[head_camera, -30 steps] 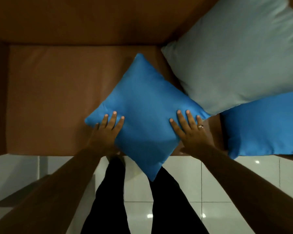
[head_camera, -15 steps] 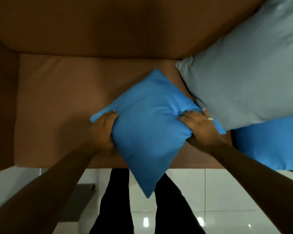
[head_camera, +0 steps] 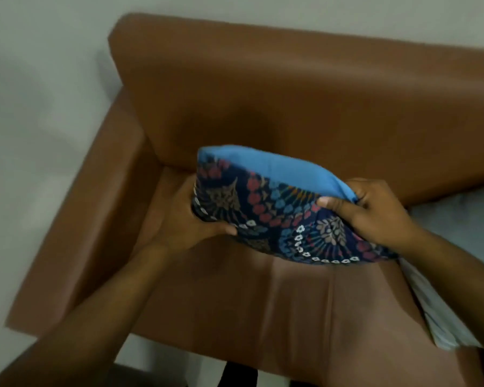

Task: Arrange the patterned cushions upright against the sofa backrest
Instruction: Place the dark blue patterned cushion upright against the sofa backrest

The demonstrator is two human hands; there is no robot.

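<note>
Holding the cushion [head_camera: 285,216] above the sofa seat [head_camera: 263,297], I have its patterned dark-blue face turned toward me and its plain blue back toward the backrest [head_camera: 291,93]. It sits tilted, its left end higher and nearer the backrest, its right end lower and nearer the seat's right edge. My left hand [head_camera: 185,222] cups the left end, fingers curled under and thumb pressed across the pattern. My right hand [head_camera: 375,213] pinches the right end, thumb on the patterned face and fingers wrapped over the blue edge. The cushion hangs near the middle of the seat, close to the backrest; I cannot tell whether it touches either. A pale pillow [head_camera: 453,275] lies along the seat's right edge. The left armrest [head_camera: 90,219] stands well apart from the cushion.
</note>
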